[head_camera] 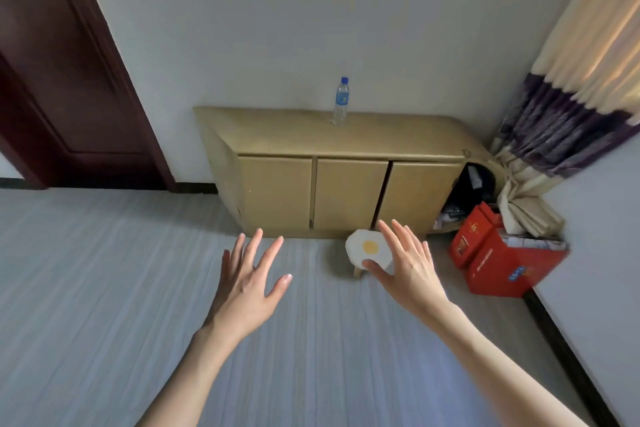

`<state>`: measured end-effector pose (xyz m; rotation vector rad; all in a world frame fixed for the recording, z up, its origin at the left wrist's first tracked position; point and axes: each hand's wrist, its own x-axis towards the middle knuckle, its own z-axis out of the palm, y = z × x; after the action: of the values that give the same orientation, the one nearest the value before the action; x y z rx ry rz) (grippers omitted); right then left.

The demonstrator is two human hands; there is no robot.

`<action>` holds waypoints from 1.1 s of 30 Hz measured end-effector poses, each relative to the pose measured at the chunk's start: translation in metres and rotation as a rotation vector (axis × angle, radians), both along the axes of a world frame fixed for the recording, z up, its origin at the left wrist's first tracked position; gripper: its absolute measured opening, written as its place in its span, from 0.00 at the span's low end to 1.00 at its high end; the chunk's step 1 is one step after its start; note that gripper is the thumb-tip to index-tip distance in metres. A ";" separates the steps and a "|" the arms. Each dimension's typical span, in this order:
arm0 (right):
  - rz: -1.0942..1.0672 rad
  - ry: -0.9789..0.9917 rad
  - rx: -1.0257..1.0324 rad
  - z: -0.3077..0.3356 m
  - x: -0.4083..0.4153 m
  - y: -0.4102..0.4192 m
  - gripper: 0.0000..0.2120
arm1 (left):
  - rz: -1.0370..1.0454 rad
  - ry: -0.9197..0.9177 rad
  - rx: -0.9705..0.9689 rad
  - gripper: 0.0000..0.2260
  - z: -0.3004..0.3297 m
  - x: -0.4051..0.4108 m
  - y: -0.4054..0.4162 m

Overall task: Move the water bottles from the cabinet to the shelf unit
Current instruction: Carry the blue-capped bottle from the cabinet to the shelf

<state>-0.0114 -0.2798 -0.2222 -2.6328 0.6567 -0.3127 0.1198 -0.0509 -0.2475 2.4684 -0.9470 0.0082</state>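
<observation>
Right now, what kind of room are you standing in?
Probably a room in a home: a low wooden cabinet against the wall, a striped curtain in the corner, and a dark wooden door.

I see one clear water bottle (341, 101) with a blue cap standing upright on top of the low tan cabinet (349, 140), near the wall.

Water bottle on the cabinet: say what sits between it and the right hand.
In the head view, only the cabinet lies between the water bottle and the right hand.
</observation>
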 end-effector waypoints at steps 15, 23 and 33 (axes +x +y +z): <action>-0.042 -0.014 0.006 -0.009 0.295 -0.139 0.34 | -0.028 0.022 0.011 0.33 -0.012 0.305 -0.145; -0.132 0.000 0.056 -0.023 0.401 -0.197 0.32 | -0.133 0.137 0.106 0.36 -0.033 0.424 -0.220; -0.169 0.046 0.209 -0.087 0.543 -0.323 0.30 | -0.137 0.254 0.229 0.27 -0.096 0.556 -0.344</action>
<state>0.5315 -0.6026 -0.3090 -2.3970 0.8798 -0.2199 0.6756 -0.3948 -0.3430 2.5233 -1.0497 -0.4725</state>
